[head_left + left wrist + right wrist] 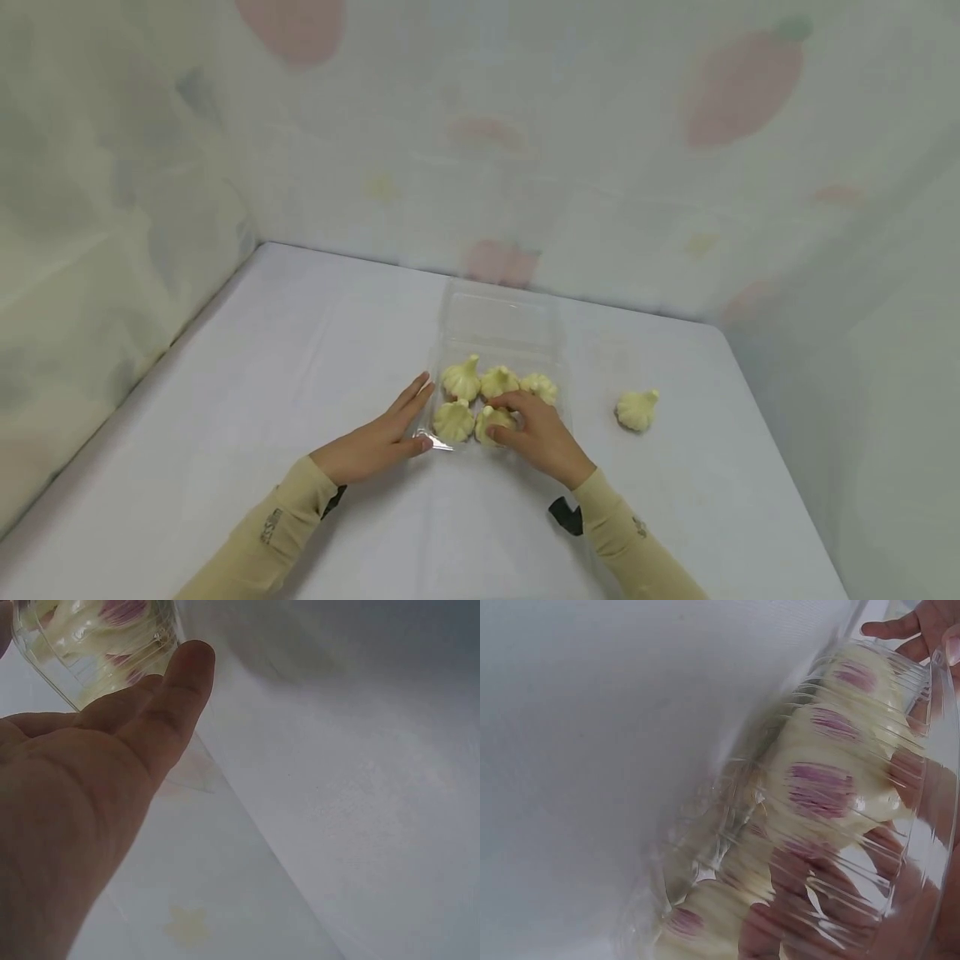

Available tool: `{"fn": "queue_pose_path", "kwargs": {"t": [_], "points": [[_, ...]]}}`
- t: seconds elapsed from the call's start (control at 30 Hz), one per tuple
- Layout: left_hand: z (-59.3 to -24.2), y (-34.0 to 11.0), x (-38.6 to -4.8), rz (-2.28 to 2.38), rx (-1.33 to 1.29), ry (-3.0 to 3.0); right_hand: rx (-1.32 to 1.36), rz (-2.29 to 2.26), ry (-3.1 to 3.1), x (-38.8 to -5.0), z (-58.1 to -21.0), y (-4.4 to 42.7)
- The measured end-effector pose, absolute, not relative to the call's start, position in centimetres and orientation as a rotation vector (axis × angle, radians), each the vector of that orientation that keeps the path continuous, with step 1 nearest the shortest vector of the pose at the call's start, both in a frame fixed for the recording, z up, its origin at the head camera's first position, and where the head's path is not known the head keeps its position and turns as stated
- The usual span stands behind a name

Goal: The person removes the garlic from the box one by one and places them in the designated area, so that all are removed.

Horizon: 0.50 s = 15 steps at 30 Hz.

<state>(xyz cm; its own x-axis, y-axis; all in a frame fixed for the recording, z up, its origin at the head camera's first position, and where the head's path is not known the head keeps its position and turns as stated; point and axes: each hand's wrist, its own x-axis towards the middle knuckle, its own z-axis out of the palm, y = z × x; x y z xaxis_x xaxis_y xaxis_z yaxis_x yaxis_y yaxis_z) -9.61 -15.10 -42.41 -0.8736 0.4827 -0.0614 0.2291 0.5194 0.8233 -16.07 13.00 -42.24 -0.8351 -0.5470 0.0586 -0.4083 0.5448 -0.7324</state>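
Garlic bulb (489, 423), pale yellow, was pinched between the thumb and fingers of the right hand (542, 433), at the front of a clear plastic box (431, 438), low centre of the head frame. Part of it was hidden by the fingertips. Four other bulbs (453, 422) were seen in the box; the back right one was partly covered by the right hand, and what lay under the palm could not be told. Left hand (375, 446) was placed along the box's left side, fingers straight, thumb held apart; firmness of contact could not be judged. In the left wrist view the box was cut off at upper left. In the right wrist view purple patches (821, 789) were made out through a ridged wall, by which outlines were broken up. Transparent lid (495, 317) was folded open behind, barely traced against white cloth (360, 333). One loose bulb (636, 411) was set apart, right of the box. Beige sleeves (251, 537) were cut off at the bottom edge.
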Motion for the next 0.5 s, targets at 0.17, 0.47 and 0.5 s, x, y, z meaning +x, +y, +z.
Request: {"fn": "queue_pose_path", "kwargs": {"t": [0.17,0.47,0.5], "points": [[-42.60,-15.21,-9.70,1.271,0.598,2.481,-0.802,-1.179,2.600,-16.00,-42.23,13.00],[-42.77,-15.59,-9.73,1.287,0.607,2.472,-0.735,-1.257,2.618,-15.90,-42.57,12.98],[-42.77,-15.63,-9.68,1.289,0.607,2.468,-0.724,-1.265,2.617,-15.84,-42.60,12.98]]}}
